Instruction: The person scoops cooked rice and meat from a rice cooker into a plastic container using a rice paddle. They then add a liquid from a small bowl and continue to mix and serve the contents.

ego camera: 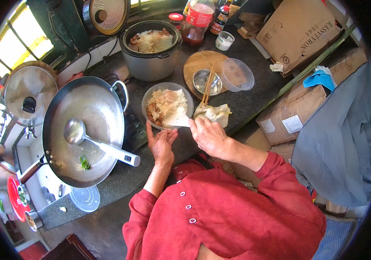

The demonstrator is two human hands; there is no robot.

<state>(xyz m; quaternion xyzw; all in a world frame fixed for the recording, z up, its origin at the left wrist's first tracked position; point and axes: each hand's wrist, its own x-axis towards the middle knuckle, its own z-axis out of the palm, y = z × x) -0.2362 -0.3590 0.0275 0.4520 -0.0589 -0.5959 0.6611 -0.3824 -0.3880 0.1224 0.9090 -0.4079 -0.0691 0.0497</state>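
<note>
My right hand (208, 136) grips the handle of a white rice paddle (177, 120), whose blade lies against rice and browned pieces in a clear plastic bowl (190, 101). At the bowl's near rim is my left hand (162, 143), fingers spread, thumb side touching its edge. Behind the bowl stands a rice cooker pot (149, 65) holding rice (153, 41) with browned pieces. A crumpled cloth (216, 114) lies right of the bowl, under the ends of wooden chopsticks (208, 85) that rest across a small steel bowl (201, 81).
A wok (91, 97) with a steel ladle (75, 131) stands at left, near a glass lid (29, 91). A round wooden board (192, 65), an empty plastic bowl (239, 76), a glass jar (224, 41) and bottles (199, 19) occupy the back right. Cardboard boxes (299, 35) stand beyond the counter edge.
</note>
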